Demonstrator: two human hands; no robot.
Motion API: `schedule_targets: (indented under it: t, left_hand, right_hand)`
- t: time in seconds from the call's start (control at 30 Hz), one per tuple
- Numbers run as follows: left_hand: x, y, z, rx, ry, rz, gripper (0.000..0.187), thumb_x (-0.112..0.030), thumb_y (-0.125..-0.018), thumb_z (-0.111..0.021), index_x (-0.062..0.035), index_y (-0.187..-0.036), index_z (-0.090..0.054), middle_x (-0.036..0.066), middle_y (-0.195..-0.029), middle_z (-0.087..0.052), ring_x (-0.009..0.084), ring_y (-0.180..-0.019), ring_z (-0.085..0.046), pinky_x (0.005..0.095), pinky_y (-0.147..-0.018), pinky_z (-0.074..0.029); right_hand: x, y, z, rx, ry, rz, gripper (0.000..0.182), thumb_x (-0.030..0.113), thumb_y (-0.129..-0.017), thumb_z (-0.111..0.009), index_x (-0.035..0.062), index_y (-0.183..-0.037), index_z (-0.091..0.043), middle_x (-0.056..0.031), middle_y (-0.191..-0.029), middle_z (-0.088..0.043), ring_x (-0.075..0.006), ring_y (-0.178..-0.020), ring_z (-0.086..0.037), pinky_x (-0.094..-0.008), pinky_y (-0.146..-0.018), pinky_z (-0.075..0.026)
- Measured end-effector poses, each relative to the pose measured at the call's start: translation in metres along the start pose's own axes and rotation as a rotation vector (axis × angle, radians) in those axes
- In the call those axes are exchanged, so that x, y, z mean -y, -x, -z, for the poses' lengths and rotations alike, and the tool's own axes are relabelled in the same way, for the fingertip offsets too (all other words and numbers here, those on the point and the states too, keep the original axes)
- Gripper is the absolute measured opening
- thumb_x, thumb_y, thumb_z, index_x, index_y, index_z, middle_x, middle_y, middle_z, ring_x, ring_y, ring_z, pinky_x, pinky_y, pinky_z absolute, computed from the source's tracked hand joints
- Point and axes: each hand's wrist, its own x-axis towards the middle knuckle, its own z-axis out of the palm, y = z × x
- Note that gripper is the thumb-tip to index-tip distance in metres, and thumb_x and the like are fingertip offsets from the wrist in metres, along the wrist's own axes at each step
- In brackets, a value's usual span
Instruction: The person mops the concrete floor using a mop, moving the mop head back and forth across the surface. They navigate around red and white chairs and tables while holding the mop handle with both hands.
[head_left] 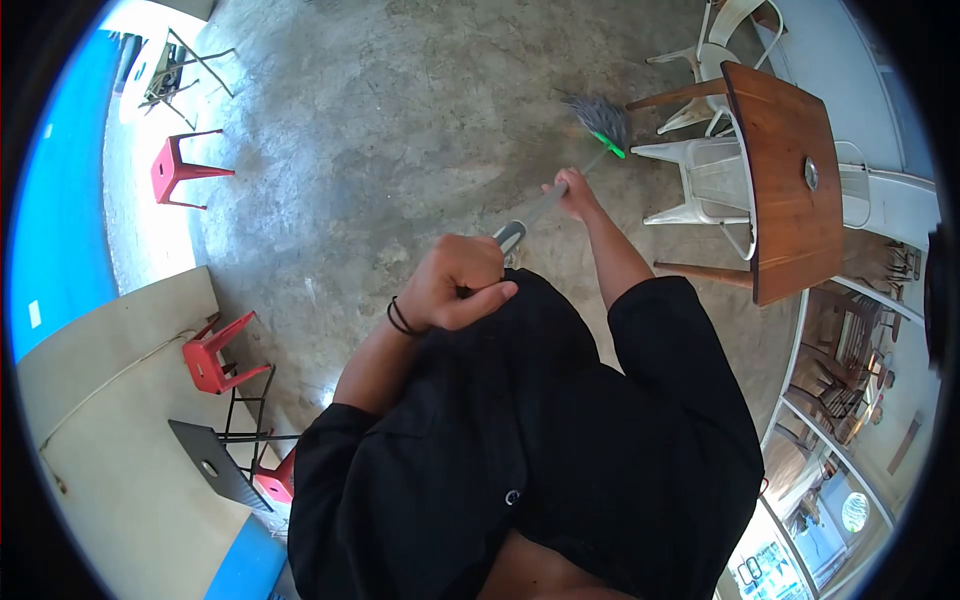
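Note:
A mop with grey strands and a bright green clamp rests on the concrete floor, close to the leg of a wooden table. Its pale handle slopes back toward my body. My left hand, with a dark band at the wrist, is closed round the handle's upper end, just behind a grey grip section. Farther down the shaft, my right hand is wrapped round it, nearer the mop head.
A wooden table with white metal chairs stands at the right. Red stools and a dark folding table are at the left, by a beige wall. Grey concrete floor stretches ahead.

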Motion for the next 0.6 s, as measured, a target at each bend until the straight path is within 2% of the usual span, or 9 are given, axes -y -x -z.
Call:
schedule_targets:
  t: [0.07, 0.1, 0.2, 0.27, 0.4, 0.47, 0.6]
  left_hand:
    - [-0.006, 0.013, 0.006, 0.041, -0.038, 0.009, 0.042, 0.002, -0.083, -0.066, -0.0034, -0.053, -0.037, 0.01, -0.051, -0.041, 0.0306, -0.048, -0.046, 0.0408, -0.057, -0.04]
    - [-0.01, 0.022, 0.009, 0.058, -0.056, 0.015, 0.041, 0.003, -0.082, -0.065, -0.0027, -0.052, -0.038, 0.011, -0.051, -0.042, 0.0308, -0.048, -0.048, 0.0405, -0.059, -0.044]
    - [-0.028, 0.064, 0.023, -0.078, -0.05, -0.034, 0.046, 0.0, -0.083, -0.07, -0.0057, -0.054, -0.035, 0.008, -0.05, -0.036, 0.0301, -0.047, -0.04, 0.0415, -0.054, -0.032]
    - [-0.047, 0.098, 0.045, -0.118, -0.087, -0.044, 0.046, 0.001, -0.081, -0.07, -0.006, -0.053, -0.034, 0.008, -0.05, -0.036, 0.0298, -0.047, -0.04, 0.0415, -0.054, -0.031]
    - [-0.107, 0.18, 0.087, -0.235, -0.208, -0.062, 0.045, 0.003, -0.077, -0.07, -0.0066, -0.053, -0.034, 0.007, -0.05, -0.035, 0.0292, -0.046, -0.04, 0.0411, -0.053, -0.031]
    - [-0.138, 0.23, 0.106, -0.34, -0.28, -0.066, 0.046, -0.005, -0.078, -0.071, -0.0066, -0.053, -0.033, 0.006, -0.05, -0.035, 0.0285, -0.044, -0.039, 0.0409, -0.051, -0.03]
    - [-0.201, 0.318, 0.101, -0.648, -0.384, -0.093, 0.048, -0.018, -0.081, -0.071, -0.0056, -0.054, -0.033, 0.006, -0.051, -0.037, 0.0265, -0.042, -0.041, 0.0391, -0.048, -0.031]
  right_hand:
    - [-0.005, 0.017, -0.014, -0.012, 0.012, -0.045, 0.035, 0.026, -0.084, -0.082, 0.0063, -0.078, -0.054, -0.012, -0.081, -0.057, -0.0322, -0.081, -0.054, -0.0431, -0.073, -0.046]
    - [0.0, 0.021, -0.023, -0.022, 0.02, 0.004, 0.035, 0.026, -0.084, -0.082, 0.0062, -0.078, -0.054, -0.012, -0.081, -0.056, -0.0321, -0.081, -0.054, -0.043, -0.073, -0.046]
    - [0.032, 0.018, -0.057, -0.006, 0.012, 0.109, 0.035, 0.027, -0.083, -0.083, 0.0062, -0.078, -0.055, -0.0121, -0.08, -0.058, -0.0334, -0.083, -0.055, -0.044, -0.074, -0.047]
    - [0.085, 0.006, -0.082, 0.049, -0.04, 0.103, 0.036, 0.03, -0.082, -0.083, 0.007, -0.077, -0.056, -0.0127, -0.081, -0.061, -0.0359, -0.088, -0.058, -0.0463, -0.077, -0.048]
    - [0.175, -0.013, -0.175, 0.171, -0.06, 0.265, 0.036, 0.031, -0.083, -0.082, 0.0072, -0.078, -0.057, -0.0131, -0.081, -0.062, -0.0369, -0.088, -0.058, -0.047, -0.077, -0.048]
    - [0.239, -0.009, -0.225, 0.193, -0.103, 0.371, 0.036, 0.034, -0.084, -0.082, 0.0076, -0.078, -0.058, -0.0143, -0.08, -0.062, -0.038, -0.087, -0.058, -0.0479, -0.078, -0.048]
    - [0.347, 0.009, -0.33, 0.413, -0.111, 0.538, 0.035, 0.031, -0.085, -0.083, 0.0077, -0.078, -0.058, -0.0138, -0.083, -0.062, -0.0343, -0.086, -0.058, -0.046, -0.075, -0.047]
